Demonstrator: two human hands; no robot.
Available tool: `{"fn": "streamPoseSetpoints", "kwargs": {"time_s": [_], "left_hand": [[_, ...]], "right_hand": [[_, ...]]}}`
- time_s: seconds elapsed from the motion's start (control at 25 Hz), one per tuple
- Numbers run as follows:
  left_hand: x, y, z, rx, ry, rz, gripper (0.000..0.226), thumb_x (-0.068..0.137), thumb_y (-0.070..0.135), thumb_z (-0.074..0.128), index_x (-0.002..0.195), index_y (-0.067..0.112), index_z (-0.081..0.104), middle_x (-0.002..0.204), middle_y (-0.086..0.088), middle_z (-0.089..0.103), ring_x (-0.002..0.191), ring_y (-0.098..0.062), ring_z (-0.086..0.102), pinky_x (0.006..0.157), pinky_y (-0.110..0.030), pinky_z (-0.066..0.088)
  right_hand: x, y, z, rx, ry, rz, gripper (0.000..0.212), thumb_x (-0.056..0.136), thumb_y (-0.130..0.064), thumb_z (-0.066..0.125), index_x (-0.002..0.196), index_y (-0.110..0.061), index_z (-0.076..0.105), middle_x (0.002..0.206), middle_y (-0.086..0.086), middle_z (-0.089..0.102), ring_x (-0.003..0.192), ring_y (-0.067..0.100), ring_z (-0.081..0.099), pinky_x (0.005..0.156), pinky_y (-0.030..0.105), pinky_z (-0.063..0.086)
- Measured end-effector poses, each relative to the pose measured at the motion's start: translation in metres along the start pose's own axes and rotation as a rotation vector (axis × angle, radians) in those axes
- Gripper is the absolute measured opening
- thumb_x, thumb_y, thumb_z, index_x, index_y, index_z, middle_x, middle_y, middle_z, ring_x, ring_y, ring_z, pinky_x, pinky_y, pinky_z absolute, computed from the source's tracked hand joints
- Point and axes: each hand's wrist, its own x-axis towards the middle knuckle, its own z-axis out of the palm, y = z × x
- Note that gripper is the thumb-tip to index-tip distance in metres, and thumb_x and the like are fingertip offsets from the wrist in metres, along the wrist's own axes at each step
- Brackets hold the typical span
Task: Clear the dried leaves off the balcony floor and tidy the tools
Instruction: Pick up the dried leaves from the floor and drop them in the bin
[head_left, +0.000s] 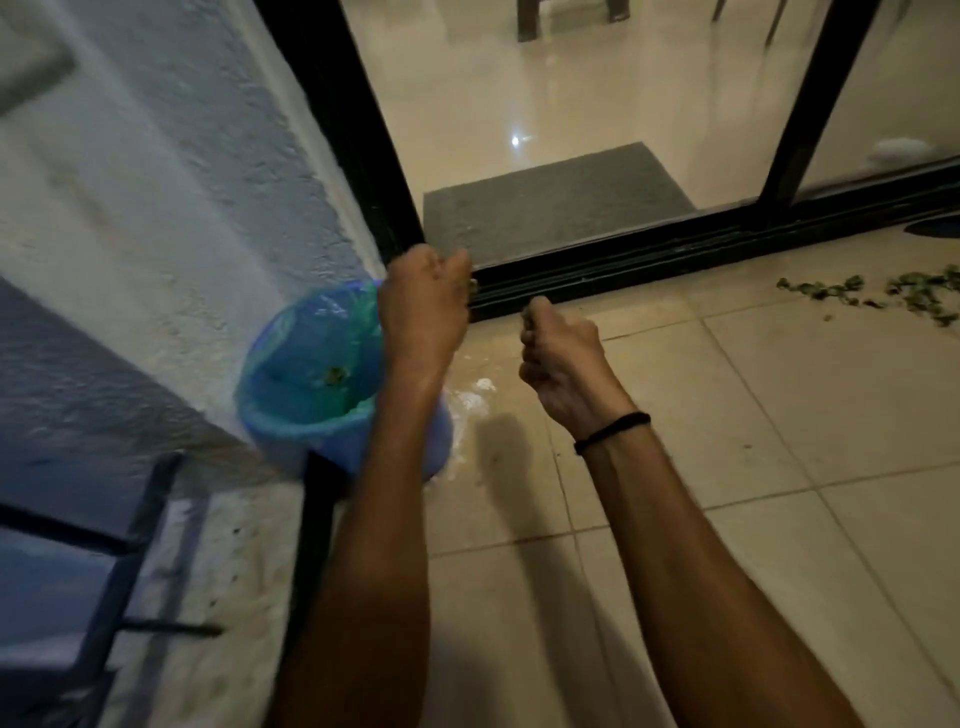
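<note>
The blue bin (311, 374) stands by the wall (156, 234). The left hand (423, 306) is over the bin's right edge, curled round small leaf bits (472, 285). The right hand (561, 358), just right of the bin, grips leaf bits too. More dried leaves (883, 293) lie on the floor (779, 467), far right of the bin.

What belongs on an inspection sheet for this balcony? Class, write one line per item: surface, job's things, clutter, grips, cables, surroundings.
Surface: tiled floor, white smear beside the blue bin.
Job's things: blue bin, lined, against the wall, binned leaves inside; loose leaves on the floor at right.
Clutter: nothing seen.
Grips: left hand and right hand both curled, leaf bits showing at the fingers.
Cables: nothing seen.
Surroundings: door track, grey mat indoors, railing.
</note>
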Motion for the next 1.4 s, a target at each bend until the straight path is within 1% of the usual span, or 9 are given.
{"fn": "streamPoseSetpoints", "kwargs": {"time_s": [0.16, 0.28, 0.4, 0.48, 0.56, 0.64, 0.84, 0.96, 1.4], "left_hand": [[0.051, -0.078, -0.060, 0.211, -0.105, -0.332, 0.042, 0.091, 0.029, 0.049, 0.102, -0.006, 0.067, 0.107, -0.028, 0.068, 0.099, -0.038, 0.067, 0.086, -0.044, 0.055], [0.045, -0.097, -0.064, 0.271, -0.299, -0.451, 0.035, 0.097, 0.014, 0.050, 0.126, -0.004, 0.063, 0.126, -0.026, 0.063, 0.114, -0.040, 0.063, 0.098, -0.048, 0.052], [0.041, -0.100, -0.062, 0.176, -0.196, -0.391, 0.035, 0.096, 0.007, 0.048, 0.126, 0.003, 0.066, 0.123, -0.022, 0.066, 0.109, -0.040, 0.064, 0.098, -0.050, 0.052], [0.042, -0.098, -0.061, 0.126, -0.045, -0.370, 0.032, 0.094, 0.017, 0.052, 0.119, 0.011, 0.071, 0.120, -0.018, 0.069, 0.107, -0.037, 0.065, 0.098, -0.048, 0.052], [0.044, -0.091, -0.057, 0.094, 0.080, -0.354, 0.030, 0.092, 0.023, 0.053, 0.110, 0.015, 0.075, 0.112, -0.014, 0.072, 0.105, -0.036, 0.065, 0.097, -0.046, 0.052], [0.045, -0.078, -0.048, 0.034, 0.194, -0.298, 0.031, 0.091, 0.027, 0.051, 0.104, 0.018, 0.077, 0.105, -0.010, 0.075, 0.103, -0.032, 0.067, 0.096, -0.044, 0.052], [0.030, -0.020, 0.003, -0.174, 0.272, -0.083, 0.029, 0.093, 0.029, 0.048, 0.098, 0.020, 0.075, 0.093, 0.003, 0.074, 0.089, -0.015, 0.067, 0.078, -0.019, 0.049], [0.004, 0.020, 0.054, -0.286, 0.142, 0.022, 0.025, 0.100, 0.027, 0.049, 0.101, 0.020, 0.073, 0.088, 0.006, 0.070, 0.079, -0.007, 0.063, 0.068, -0.020, 0.046], [-0.127, 0.092, 0.231, -0.299, -0.446, 0.225, 0.024, 0.100, 0.025, 0.053, 0.106, 0.012, 0.072, 0.095, -0.004, 0.073, 0.089, -0.021, 0.064, 0.082, -0.035, 0.049]], "right_hand": [[-0.012, -0.018, 0.101, -0.180, -0.174, -0.075, 0.027, 0.091, -0.017, 0.057, 0.065, -0.012, 0.055, 0.059, 0.005, 0.046, 0.047, 0.015, 0.039, 0.043, 0.023, 0.028], [-0.012, -0.014, 0.134, -0.283, -0.346, 0.061, 0.041, 0.092, -0.034, 0.066, 0.112, 0.001, 0.064, 0.102, 0.014, 0.067, 0.084, 0.025, 0.064, 0.060, 0.030, 0.052], [-0.010, -0.017, 0.129, -0.256, -0.415, 0.123, 0.065, 0.093, -0.047, 0.063, 0.136, 0.001, 0.051, 0.136, 0.019, 0.056, 0.114, 0.034, 0.061, 0.077, 0.045, 0.057], [-0.013, -0.022, 0.117, -0.215, -0.384, 0.128, 0.057, 0.099, -0.036, 0.058, 0.136, 0.005, 0.048, 0.141, 0.024, 0.049, 0.113, 0.032, 0.056, 0.087, 0.048, 0.055], [-0.015, -0.026, 0.103, -0.135, -0.308, 0.075, 0.032, 0.101, -0.015, 0.055, 0.115, 0.014, 0.057, 0.120, 0.038, 0.057, 0.081, 0.024, 0.057, 0.069, 0.033, 0.056], [-0.014, -0.027, 0.089, -0.092, -0.244, 0.033, 0.012, 0.098, -0.002, 0.055, 0.092, 0.005, 0.061, 0.088, 0.025, 0.065, 0.064, 0.017, 0.058, 0.061, 0.025, 0.057], [-0.004, -0.027, 0.036, 0.005, -0.044, -0.050, 0.008, 0.096, -0.005, 0.059, 0.089, -0.004, 0.064, 0.078, 0.010, 0.066, 0.064, 0.015, 0.061, 0.070, 0.029, 0.058], [0.005, -0.025, -0.016, 0.049, 0.182, -0.092, 0.007, 0.095, -0.005, 0.060, 0.095, -0.002, 0.066, 0.080, 0.010, 0.067, 0.063, 0.014, 0.062, 0.066, 0.025, 0.059], [-0.023, -0.036, -0.247, 0.035, 0.901, -0.259, 0.012, 0.095, -0.012, 0.057, 0.087, -0.011, 0.065, 0.081, 0.007, 0.072, 0.057, 0.014, 0.064, 0.068, 0.034, 0.062]]}}
